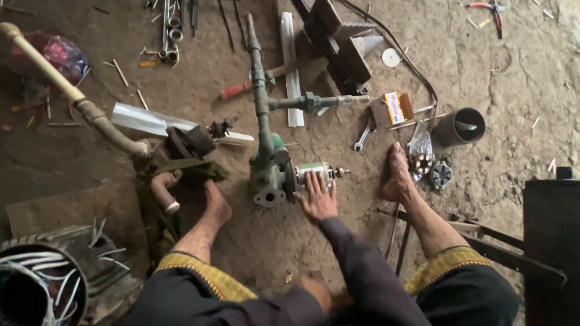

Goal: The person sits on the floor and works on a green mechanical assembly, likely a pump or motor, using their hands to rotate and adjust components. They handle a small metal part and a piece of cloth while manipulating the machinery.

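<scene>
right hand lies flat, fingers spread, on the rotor of the green pump, gripping nothing. left hand is blurred, grip unclear. risk: pump rolls on loose dirt, pinching fingers against the shaft.

Dirt floor bearing pump, spanner, cylinder

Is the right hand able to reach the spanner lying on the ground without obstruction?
Probably yes. The right hand rests on the pump rotor; the spanner lies beyond on open dirt, nothing between them.
</scene>
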